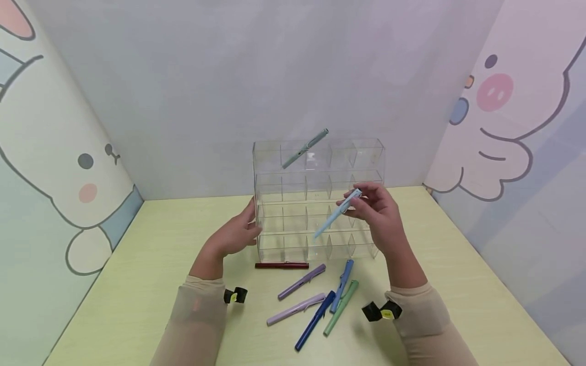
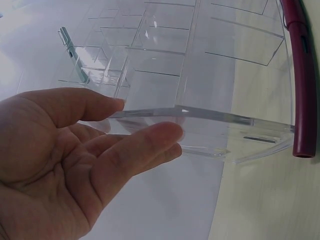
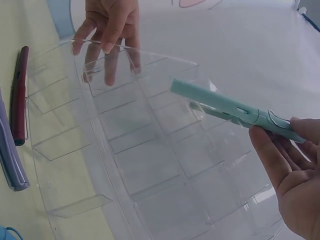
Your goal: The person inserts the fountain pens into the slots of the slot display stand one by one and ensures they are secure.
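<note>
A clear plastic tiered rack [image 1: 295, 232] with small compartments stands upright on the table. At its left side my left hand [image 1: 235, 234] grips the side panel, thumb on one face and fingers on the other, as the left wrist view shows. My right hand [image 1: 379, 211] pinches a light blue pen [image 1: 336, 217] near its clip end, thumb against fingers. That pen slants down to the left in front of the rack's lower right compartments; it looks mint in the right wrist view. A grey-green pen [image 1: 305, 149] lies slanted across the top tier.
A dark red pen [image 1: 281, 265] lies along the rack's front foot. Nearer me are a purple pen [image 1: 301, 282], a lilac pen [image 1: 295, 309], a dark blue pen [image 1: 315, 321], a mid-blue pen [image 1: 341, 286] and a green pen [image 1: 341, 308]. Behind the rack rises a pale wall [image 1: 183, 101].
</note>
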Demonstrator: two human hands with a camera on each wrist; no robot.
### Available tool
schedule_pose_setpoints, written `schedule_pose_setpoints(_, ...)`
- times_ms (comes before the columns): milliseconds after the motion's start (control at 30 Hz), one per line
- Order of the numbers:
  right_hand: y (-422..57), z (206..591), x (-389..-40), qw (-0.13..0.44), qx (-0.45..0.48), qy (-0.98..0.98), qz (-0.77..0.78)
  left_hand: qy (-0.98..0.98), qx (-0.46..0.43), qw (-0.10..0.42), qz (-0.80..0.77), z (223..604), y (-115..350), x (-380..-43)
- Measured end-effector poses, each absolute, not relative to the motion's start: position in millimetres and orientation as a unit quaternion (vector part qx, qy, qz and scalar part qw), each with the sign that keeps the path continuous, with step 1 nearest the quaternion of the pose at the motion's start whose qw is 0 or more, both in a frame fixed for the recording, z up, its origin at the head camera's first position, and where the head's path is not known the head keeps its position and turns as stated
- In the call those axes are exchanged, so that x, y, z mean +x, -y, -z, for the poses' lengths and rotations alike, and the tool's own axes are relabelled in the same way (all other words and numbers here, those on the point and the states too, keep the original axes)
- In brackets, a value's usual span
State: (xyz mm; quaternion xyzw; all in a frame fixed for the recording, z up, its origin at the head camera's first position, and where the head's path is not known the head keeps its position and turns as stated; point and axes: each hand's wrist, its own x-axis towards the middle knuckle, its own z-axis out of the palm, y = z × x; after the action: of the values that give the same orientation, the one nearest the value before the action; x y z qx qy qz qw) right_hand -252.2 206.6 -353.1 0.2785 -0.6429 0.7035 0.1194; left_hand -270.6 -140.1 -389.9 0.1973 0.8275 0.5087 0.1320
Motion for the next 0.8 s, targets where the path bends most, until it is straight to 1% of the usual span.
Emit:
schedule_pose_setpoints(533, -214.9, 356.8, -262.9, 0.231, 0.224, 0.527, -0.787, -0.829, 0.193, 0.137, -0.507, 390.3, 139.7, -270.6)
schedule_pose_setpoints(800, -217.4, 344.0, -279.6, 0.268, 0.211, 0.486, -0.804, -0.825, 0.202, 0.132, -0.511, 389.6, 140.6, -270.0)
